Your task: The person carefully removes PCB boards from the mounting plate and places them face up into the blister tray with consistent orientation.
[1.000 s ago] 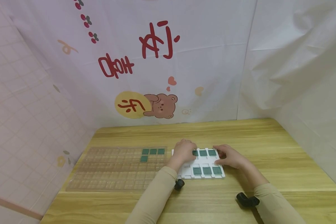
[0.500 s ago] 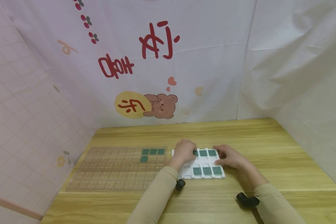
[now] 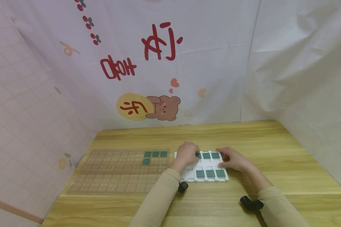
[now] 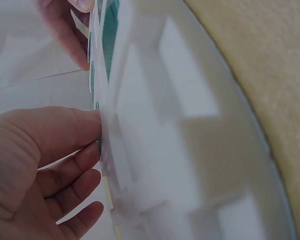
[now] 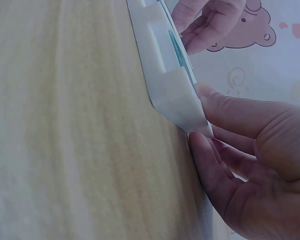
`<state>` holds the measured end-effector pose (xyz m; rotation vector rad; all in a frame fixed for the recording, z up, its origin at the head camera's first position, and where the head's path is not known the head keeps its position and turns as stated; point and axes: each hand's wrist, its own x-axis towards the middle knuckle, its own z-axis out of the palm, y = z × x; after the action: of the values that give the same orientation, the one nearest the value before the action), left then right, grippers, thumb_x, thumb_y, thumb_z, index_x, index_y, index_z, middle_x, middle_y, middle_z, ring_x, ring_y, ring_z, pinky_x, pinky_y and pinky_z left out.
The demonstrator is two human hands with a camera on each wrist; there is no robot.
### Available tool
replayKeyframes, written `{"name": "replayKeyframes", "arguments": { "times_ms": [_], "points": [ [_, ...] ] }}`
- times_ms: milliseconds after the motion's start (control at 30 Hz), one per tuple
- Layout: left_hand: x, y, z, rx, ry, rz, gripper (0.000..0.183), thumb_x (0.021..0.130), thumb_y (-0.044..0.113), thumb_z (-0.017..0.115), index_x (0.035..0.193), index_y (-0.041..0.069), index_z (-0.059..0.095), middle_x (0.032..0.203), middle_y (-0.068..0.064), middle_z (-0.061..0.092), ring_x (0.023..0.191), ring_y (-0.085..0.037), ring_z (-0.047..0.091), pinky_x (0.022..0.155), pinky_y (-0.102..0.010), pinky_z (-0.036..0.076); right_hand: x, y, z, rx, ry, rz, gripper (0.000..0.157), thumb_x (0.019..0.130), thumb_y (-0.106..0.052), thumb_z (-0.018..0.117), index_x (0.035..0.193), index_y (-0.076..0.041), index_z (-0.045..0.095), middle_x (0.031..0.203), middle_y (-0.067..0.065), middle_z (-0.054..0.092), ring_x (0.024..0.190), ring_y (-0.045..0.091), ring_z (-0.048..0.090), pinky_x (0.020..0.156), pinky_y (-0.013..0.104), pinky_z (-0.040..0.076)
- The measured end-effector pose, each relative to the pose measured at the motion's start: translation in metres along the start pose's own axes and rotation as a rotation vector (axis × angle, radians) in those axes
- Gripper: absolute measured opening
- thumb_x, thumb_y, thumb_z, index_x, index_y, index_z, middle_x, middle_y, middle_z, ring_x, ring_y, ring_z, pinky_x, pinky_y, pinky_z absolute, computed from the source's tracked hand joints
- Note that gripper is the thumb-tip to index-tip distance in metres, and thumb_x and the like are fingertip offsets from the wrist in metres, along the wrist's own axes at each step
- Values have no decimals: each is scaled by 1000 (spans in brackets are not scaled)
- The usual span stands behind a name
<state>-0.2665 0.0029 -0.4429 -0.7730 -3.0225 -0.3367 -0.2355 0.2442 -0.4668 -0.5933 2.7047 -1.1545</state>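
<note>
Our left grip [image 3: 187, 154] pinches a thin, square green chip [image 3: 199, 155], which we judge light, stiff and breakable, best taken by opposite edges. It lies within that pinch, in the far row of the white, rectangular, slotted tray [image 3: 206, 164], whose right end our right grip [image 3: 234, 159] holds.

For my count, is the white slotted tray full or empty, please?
The white slotted tray is partly filled: green chips beside a bare slot.
</note>
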Motion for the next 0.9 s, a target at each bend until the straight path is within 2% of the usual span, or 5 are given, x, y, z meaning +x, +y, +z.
{"name": "replayKeyframes", "arguments": {
  "times_ms": [300,667,900],
  "points": [
    [0,0,-2,-40,-10,-19,22,78,18,80,100,19,78,95,6,69,96,-17,55,87,-35,45,1,1,-1,-25,0,0,71,82,-16,81,139,11,47,128,28,50,101,30,57,88,43,48],
    [0,-2,-6,-130,-27,-32,22,76,14,79,98,17,77,95,6,70,101,-20,56,89,-38,45,0,1,0,-25,-2,-16,71,82,-15,81,138,12,47,127,28,51,100,30,57,87,46,48],
    [-1,-3,-7,-152,-23,-27,22,77,15,80,98,17,77,94,6,70,100,-19,56,88,-36,46,0,2,0,-19,-3,-16,71,82,-15,81,138,12,47,127,28,50,101,30,56,88,46,47]
  ]
}}
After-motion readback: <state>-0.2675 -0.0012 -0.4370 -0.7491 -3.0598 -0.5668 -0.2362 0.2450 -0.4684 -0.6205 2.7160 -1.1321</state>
